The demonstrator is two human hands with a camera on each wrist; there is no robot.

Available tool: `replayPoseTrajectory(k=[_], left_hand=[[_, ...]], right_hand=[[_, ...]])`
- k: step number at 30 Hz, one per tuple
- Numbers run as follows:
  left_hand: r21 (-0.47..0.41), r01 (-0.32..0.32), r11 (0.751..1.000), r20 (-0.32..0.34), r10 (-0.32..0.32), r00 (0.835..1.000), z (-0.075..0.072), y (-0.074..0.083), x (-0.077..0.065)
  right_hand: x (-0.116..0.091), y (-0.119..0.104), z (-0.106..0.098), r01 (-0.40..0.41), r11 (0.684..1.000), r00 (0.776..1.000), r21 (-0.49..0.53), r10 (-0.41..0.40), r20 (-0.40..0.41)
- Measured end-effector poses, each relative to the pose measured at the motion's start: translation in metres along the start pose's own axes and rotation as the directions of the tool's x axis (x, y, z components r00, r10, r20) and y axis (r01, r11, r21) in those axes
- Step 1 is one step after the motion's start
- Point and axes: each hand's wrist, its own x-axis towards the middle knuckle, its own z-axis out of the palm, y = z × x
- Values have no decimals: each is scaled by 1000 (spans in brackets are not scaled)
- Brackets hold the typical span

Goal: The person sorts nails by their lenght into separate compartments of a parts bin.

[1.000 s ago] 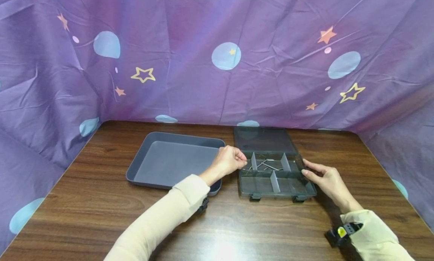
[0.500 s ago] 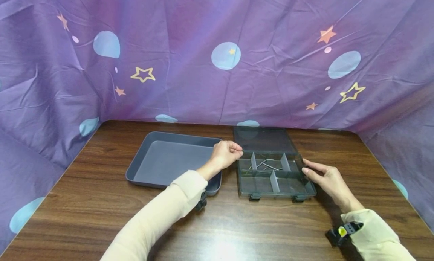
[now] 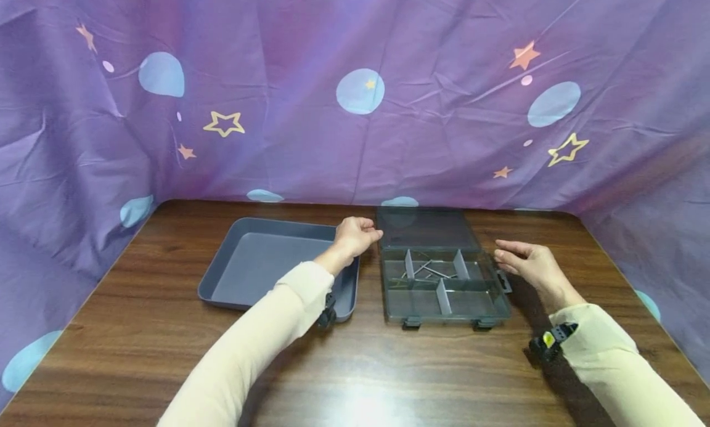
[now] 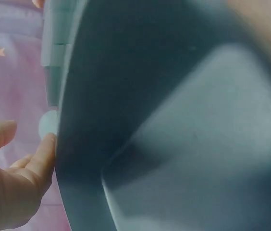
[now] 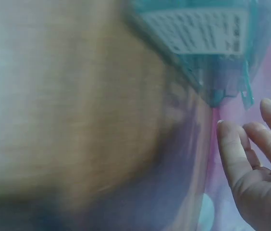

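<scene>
A see-through grey compartment box lies on the table with its lid laid back flat behind it. Several thin metal pieces, like nails, lie in its back middle compartment. My left hand hovers by the lid's left edge, over the right side of the dark grey tray; in the left wrist view thumb and fingers are apart with nothing between them. Off the box's right side, near its hanging tab, my right hand has loosely bent fingers and holds nothing. A printed label shows on the box underside.
Brown wood-grain table carries the tray on the left and the box on the right, a narrow gap between them. Behind stands a purple curtain with stars and blue spots, touching the table's back edge.
My left hand has drawn back from the box's left compartment, up and left toward the tray. My right hand has come off the box's right side, baring the tab. The view has shifted slightly.
</scene>
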Motion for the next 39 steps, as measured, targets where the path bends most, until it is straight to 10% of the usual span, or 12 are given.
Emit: replayPoseTrajectory(k=[8, 15, 18, 21, 28, 31, 36, 39], left_hand=[[37, 71, 997, -28, -70, 997, 12, 0, 20], [185, 78, 980, -71, -66, 995, 66, -83, 134], [228, 101, 968, -95, -81, 992, 78, -92, 151], [244, 136, 960, -66, -123, 990, 73, -77, 138], [174, 156, 972, -39, -151, 988, 38, -4, 50], [187, 140, 972, -55, -132, 990, 39, -3, 46], [203, 113, 973, -144, -84, 986, 101, -113, 176], [146, 113, 983, -157, -90, 984, 109, -133, 203]], right_hand=[[31, -2, -7, -77, 989, 995, 126, 67, 79], [51, 4, -4, -143, 976, 985, 162, 125, 116], [56, 7, 0, -153, 978, 983, 139, 136, 123], [60, 9, 2, -156, 984, 981, 86, 145, 126], [68, 10, 6, -184, 982, 977, -26, 186, 104], [69, 8, 10, -191, 981, 976, -32, 193, 100], [67, 5, 12, -186, 983, 978, -1, 185, 95], [67, 2, 10, -174, 984, 982, 35, 171, 82]])
